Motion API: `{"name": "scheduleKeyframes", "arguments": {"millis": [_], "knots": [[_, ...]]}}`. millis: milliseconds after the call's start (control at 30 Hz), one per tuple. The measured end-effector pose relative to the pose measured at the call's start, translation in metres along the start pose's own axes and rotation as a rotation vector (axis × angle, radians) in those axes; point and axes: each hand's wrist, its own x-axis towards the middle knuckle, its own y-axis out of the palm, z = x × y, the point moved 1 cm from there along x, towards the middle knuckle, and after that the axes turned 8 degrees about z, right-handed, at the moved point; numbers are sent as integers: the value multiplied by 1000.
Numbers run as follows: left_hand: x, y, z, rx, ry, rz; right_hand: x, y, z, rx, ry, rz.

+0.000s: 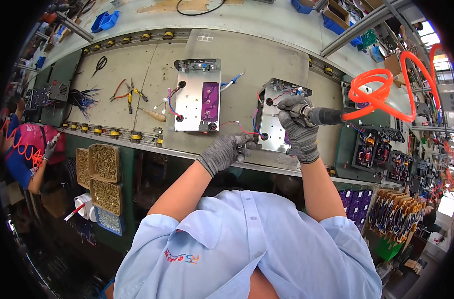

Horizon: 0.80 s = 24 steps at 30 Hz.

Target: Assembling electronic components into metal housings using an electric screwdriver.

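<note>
My right hand (299, 124), in a grey knit glove, grips a black pneumatic screwdriver (322, 116) fed by a coiled orange air hose (381, 92), its tip over a silver metal chassis (272, 130) with coloured wires. My left hand (227, 152), also gloved, rests with curled fingers on the pallet edge at that chassis's near left corner; whether it holds anything small is hidden. A second silver chassis (191, 99) with a purple board (210, 101) lies to the left on the same grey pallet (237, 60).
Pliers and cutters (127, 92), a wooden-handled tool (154, 115) and scissors (100, 64) lie on the left pallet. Trays of brass screws (104, 174) sit at the near left. Another worker (30, 149) is far left. More assemblies (381, 154) stand on the right.
</note>
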Motion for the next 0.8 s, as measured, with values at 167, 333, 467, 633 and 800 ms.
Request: {"name": "scheduleKeyframes", "arguments": {"millis": [167, 333, 467, 633, 800], "knots": [[-3, 0, 7, 61, 63, 29, 2, -7, 4, -66, 88, 80], [-7, -1, 4, 69, 124, 27, -11, -18, 59, 127, -45, -70], [-12, -5, 7, 50, 173, 56, -43, -13, 85, 408, -78, 8], [-15, 14, 9, 225, 167, 38, -69, -10, 91, 538, -193, -132], [-29, 42, 5, 284, 152, -94, -80, -17, 93, 667, -223, -108]]}}
